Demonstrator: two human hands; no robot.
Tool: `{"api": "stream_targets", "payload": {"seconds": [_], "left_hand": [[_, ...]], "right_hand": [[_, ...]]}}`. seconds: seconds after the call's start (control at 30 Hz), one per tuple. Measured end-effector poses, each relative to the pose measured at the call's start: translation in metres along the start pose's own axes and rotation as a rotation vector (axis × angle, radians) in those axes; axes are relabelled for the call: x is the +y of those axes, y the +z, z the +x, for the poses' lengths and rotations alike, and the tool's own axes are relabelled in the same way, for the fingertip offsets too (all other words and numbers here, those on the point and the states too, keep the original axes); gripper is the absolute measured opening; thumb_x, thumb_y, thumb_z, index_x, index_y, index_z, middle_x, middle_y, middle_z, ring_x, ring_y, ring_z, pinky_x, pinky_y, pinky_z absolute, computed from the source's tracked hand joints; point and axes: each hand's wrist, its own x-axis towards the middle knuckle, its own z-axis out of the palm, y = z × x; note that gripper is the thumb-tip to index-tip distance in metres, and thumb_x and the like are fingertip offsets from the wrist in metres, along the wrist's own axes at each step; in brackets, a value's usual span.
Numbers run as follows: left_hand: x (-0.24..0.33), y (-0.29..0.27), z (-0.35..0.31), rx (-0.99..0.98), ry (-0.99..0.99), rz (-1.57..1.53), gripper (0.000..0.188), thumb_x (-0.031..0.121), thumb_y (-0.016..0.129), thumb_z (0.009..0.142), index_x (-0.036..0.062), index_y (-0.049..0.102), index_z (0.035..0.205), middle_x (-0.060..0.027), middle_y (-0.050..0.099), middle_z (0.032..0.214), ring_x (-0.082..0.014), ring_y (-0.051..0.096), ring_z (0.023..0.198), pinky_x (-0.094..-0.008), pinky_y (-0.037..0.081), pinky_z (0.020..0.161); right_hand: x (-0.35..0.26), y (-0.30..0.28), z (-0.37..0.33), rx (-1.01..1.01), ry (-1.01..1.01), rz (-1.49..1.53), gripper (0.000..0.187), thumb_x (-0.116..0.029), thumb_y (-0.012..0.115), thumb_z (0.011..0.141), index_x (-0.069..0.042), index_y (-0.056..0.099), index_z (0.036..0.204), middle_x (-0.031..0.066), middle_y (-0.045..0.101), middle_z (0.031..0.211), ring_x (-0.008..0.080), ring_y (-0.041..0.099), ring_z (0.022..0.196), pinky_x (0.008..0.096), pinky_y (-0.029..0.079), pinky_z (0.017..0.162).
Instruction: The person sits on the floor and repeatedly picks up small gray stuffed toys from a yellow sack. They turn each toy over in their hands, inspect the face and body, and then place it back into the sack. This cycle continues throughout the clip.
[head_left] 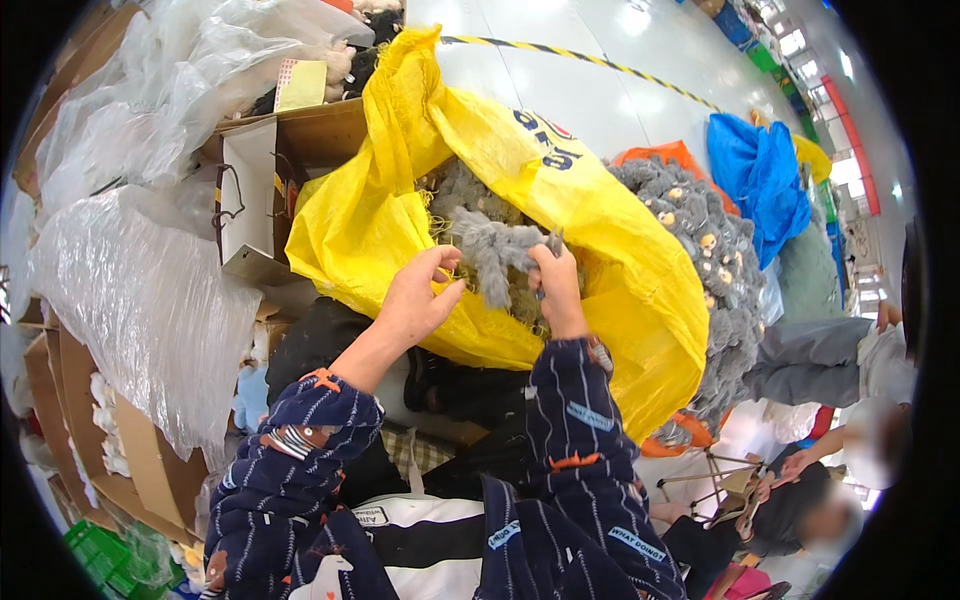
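Observation:
A big yellow woven sack [600, 260] lies open in front of me, holding several grey plush toys. My left hand [420, 298] and my right hand [555, 285] both grip one grey plush toy [490, 255] above the sack's mouth. The left hand pinches its lower left side. The right hand holds its right end, and something small and metallic shows at those fingers. Both forearms wear dark blue striped sleeves.
A heap of grey plush toys [700, 250] lies right of the sack, by an orange bag and a blue bag [760, 175]. Cardboard boxes [300, 140] and clear plastic sheeting [140, 290] stand at left. Another person [830, 490] sits low at the lower right.

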Motion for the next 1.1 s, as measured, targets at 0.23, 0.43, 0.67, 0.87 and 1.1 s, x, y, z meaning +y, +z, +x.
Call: {"api": "stream_targets", "payload": {"seconds": [0.23, 0.43, 0.67, 0.87, 1.1], "left_hand": [[0.019, 0.007, -0.008, 0.170, 0.492, 0.586, 0.077, 0.015, 0.072, 0.063, 0.0095, 0.038, 0.132, -0.0155, 0.038, 0.131, -0.0337, 0.038, 0.120, -0.0412, 0.034, 0.098], [0.021, 0.026, -0.005, 0.117, 0.539, 0.407, 0.058, 0.003, 0.062, 0.069, 0.0068, 0.045, 0.125, -0.0151, 0.046, 0.123, -0.0306, 0.044, 0.115, -0.0376, 0.036, 0.097], [0.035, 0.038, 0.001, 0.314, 0.305, -0.302, 0.017, 0.009, 0.051, 0.090, 0.0003, 0.055, 0.104, -0.0046, 0.061, 0.086, -0.0126, 0.054, 0.082, -0.0264, 0.044, 0.074], [0.037, 0.040, 0.001, 0.146, 0.001, -0.568, 0.022, 0.021, 0.050, 0.092, 0.0042, 0.056, 0.104, -0.0042, 0.060, 0.093, -0.0111, 0.053, 0.087, -0.0263, 0.043, 0.078], [0.058, 0.027, -0.006, -0.292, -0.349, -0.993, 0.046, 0.034, 0.049, 0.091, 0.0065, 0.042, 0.127, -0.0053, 0.050, 0.121, -0.0139, 0.051, 0.105, -0.0273, 0.042, 0.088]], "right_hand": [[-0.039, 0.027, -0.077, -0.256, -0.021, 0.395, 0.035, -0.011, 0.048, 0.079, -0.003, 0.048, 0.113, -0.0004, 0.052, 0.078, 0.0048, 0.040, 0.049, 0.0186, 0.030, 0.041], [-0.032, 0.013, -0.073, -0.414, 0.118, 0.770, 0.029, -0.014, 0.043, 0.087, -0.006, 0.049, 0.114, -0.0016, 0.051, 0.074, 0.0032, 0.034, 0.047, 0.0179, 0.028, 0.043], [-0.062, -0.011, -0.078, -0.343, -0.227, 0.111, 0.040, -0.015, 0.059, 0.081, 0.000, 0.051, 0.118, -0.0006, 0.055, 0.083, 0.0006, 0.039, 0.052, 0.0154, 0.030, 0.046], [-0.056, 0.001, -0.080, -0.291, -0.461, -0.368, 0.025, -0.008, 0.067, 0.077, 0.002, 0.059, 0.099, 0.0023, 0.061, 0.082, 0.0040, 0.048, 0.067, 0.0202, 0.042, 0.061], [-0.043, -0.005, -0.071, -0.219, -0.299, 0.186, 0.023, -0.007, 0.064, 0.081, 0.003, 0.059, 0.101, 0.0026, 0.062, 0.092, 0.0080, 0.056, 0.078, 0.0228, 0.045, 0.070]]}}
